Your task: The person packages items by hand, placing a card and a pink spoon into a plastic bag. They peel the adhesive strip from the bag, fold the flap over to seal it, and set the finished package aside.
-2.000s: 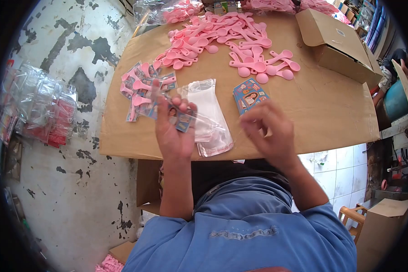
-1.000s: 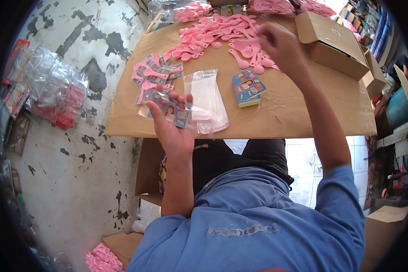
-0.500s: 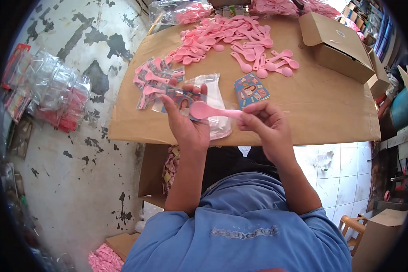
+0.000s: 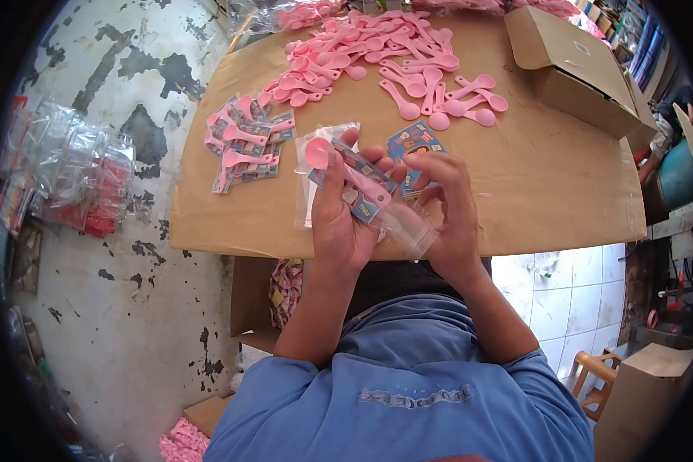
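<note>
A pink spoon (image 4: 366, 185) lies slantwise over a blue printed card (image 4: 364, 209) in my left hand (image 4: 340, 235), its bowl up by the thumb. The hand is closed around both, fingers behind the card. A clear plastic bag (image 4: 408, 229) sticks out past the spoon's handle end, and my right hand (image 4: 456, 212) has its bent fingers at the bag's end. Just behind the hands are a stack of blue cards (image 4: 416, 140) and a pile of clear bags (image 4: 306, 196). Bagged spoons with cards (image 4: 246, 138) lie to the left.
A large heap of pink spoons (image 4: 346, 58) covers the table's far side, with several loose ones nearer. An open cardboard box (image 4: 570, 69) stands at the back right of the paper-covered table (image 4: 547, 192). Plastic packets (image 4: 85, 162) lie on the left. Another person's arm shows at far right.
The spoon has gone from my right hand onto the card in my left hand, its bowl now pointing away to the left. My right hand has shifted to the bag's end.
</note>
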Action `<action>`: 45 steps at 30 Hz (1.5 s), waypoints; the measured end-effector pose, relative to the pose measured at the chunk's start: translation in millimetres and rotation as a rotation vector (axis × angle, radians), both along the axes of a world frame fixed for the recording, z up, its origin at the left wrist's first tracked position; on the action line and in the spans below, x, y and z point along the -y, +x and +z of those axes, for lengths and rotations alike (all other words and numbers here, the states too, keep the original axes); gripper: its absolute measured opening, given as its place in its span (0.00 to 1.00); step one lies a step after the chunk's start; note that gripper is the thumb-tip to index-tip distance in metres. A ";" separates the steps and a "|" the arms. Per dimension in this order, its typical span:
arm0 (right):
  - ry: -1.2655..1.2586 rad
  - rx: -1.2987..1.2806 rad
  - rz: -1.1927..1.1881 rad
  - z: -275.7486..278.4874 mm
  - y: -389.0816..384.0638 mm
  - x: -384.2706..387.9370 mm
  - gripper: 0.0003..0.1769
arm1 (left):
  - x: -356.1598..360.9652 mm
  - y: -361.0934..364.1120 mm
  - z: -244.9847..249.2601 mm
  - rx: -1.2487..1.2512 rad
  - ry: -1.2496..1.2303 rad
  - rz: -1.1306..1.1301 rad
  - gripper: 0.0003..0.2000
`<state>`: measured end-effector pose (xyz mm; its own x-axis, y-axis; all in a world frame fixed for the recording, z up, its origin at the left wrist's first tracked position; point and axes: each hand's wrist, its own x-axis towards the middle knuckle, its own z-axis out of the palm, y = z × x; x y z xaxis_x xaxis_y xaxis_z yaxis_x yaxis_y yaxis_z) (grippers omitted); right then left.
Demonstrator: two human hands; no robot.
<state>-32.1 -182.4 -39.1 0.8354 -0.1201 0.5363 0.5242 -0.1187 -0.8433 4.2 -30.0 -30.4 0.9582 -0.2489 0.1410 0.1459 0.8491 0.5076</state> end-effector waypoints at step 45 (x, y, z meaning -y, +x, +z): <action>-0.518 0.302 -0.359 36.6 58.6 12.4 0.14 | -9.6 10.9 17.8 0.252 0.873 0.061 0.31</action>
